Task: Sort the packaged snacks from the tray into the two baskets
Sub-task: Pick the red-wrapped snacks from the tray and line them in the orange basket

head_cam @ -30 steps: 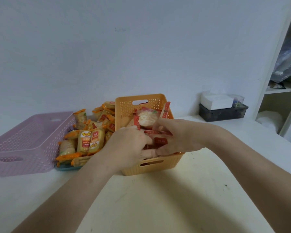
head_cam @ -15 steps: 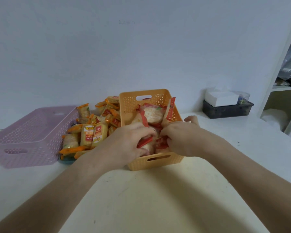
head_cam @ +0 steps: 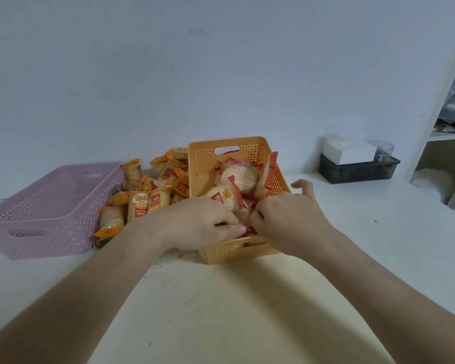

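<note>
1. left hand (head_cam: 202, 224) and right hand (head_cam: 286, 222) curl among red packets (head_cam: 238, 177) inside the orange basket (head_cam: 229, 252); gripping or pressing, i cannot tell.
2. arranging step, i think; next needs a reach left to the tray pile (head_cam: 142, 203).

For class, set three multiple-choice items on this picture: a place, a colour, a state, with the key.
1. The pile of orange-trimmed packets lies: A on the floor; B between the pink basket and the orange basket; C on a chair.
2. The left hand and right hand reach into a basket coloured: A orange; B pink; C black.
3. The pink basket stands: A overturned; B heaped full; C upright, no packet showing inside.
Key: B, it sits between them; A, both hands grip red-trimmed packets in the orange one; C, only bare mesh shows.
</note>
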Motion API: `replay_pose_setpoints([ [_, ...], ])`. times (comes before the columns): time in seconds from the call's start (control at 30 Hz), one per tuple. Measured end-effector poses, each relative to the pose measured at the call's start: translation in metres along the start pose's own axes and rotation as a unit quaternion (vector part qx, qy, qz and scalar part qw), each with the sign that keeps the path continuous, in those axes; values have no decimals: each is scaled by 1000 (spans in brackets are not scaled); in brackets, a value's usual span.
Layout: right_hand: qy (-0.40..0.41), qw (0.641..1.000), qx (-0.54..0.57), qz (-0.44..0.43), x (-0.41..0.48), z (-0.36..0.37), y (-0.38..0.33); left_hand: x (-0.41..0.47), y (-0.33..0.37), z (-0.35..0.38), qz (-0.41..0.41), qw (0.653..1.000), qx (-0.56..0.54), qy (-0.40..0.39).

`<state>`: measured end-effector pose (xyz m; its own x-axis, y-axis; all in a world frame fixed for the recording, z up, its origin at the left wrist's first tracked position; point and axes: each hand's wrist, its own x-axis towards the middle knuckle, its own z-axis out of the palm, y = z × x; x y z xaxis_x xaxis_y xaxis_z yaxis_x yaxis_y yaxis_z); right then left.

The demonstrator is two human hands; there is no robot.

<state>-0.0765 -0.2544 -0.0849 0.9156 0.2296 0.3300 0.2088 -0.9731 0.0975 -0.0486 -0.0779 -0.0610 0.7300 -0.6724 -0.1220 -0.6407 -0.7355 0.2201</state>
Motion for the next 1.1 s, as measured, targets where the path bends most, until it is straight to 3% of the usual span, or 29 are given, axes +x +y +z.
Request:
replay_pose_setpoints([
  [0.1,-14,999,2,-41,1,-10,-6,2,3,-1,-7,999,-51,-11],
  [0.2,-48,993,106,-2,9,-17,-2,7,2,-4,-33,985,-98,140],
  [0.27,-43,986,160,8,18,-20,2,13,0,-7,-46,976,-52,208],
  [0.4,-73,989,126,10,32,-27,4,32,3,-12,-77,976,172,105],
  [0.5,-109,990,91,7,37,-26,1,43,4,-15,-110,978,179,15],
  [0.67,-172,982,79,11,41,-23,-1,38,3,-20,-71,976,168,116],
  [0.77,-214,972,92,28,50,-21,1,32,-1,-21,-81,981,122,128],
  [0.93,-206,968,130,50,65,-16,8,2,0,-12,-73,944,24,322],
  [1.1,-213,962,163,48,65,-4,5,-14,1,5,-66,968,76,229],
])
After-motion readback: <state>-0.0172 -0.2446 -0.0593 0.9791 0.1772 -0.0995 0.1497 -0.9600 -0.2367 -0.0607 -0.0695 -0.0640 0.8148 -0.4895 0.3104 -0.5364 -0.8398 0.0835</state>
